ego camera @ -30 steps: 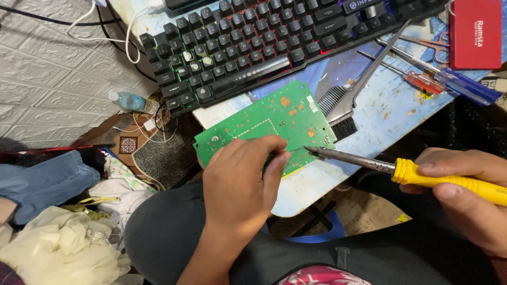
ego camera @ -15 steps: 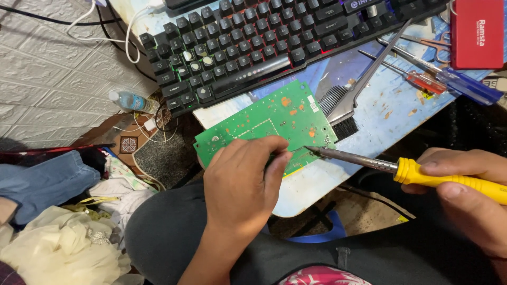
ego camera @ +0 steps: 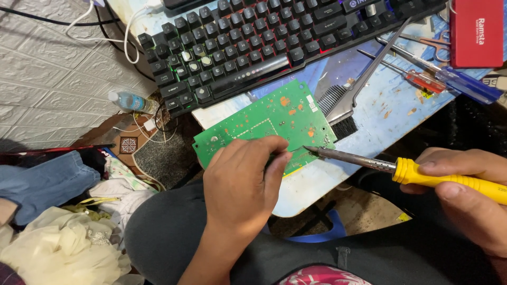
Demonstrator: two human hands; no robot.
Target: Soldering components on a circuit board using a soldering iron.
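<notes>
pinching the near edge of the green circuit board (ego camera: 269, 124), your left hand (ego camera: 240, 184) kept it steady at the table edge; your right hand (ego camera: 465, 198) stayed wrapped around the yellow-handled soldering iron (ego camera: 406, 170), its tip barely shifted, with the black keyboard (ego camera: 253, 47) beyond.

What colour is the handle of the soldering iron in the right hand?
Yellow; the soldering iron handle shows clearly in the head view.

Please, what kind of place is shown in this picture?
Probably an informal home electronics repair spot. A yellow-handled soldering iron meets a green circuit board on a worn blue table, beside a black keyboard, with clothes piled nearby.
</notes>
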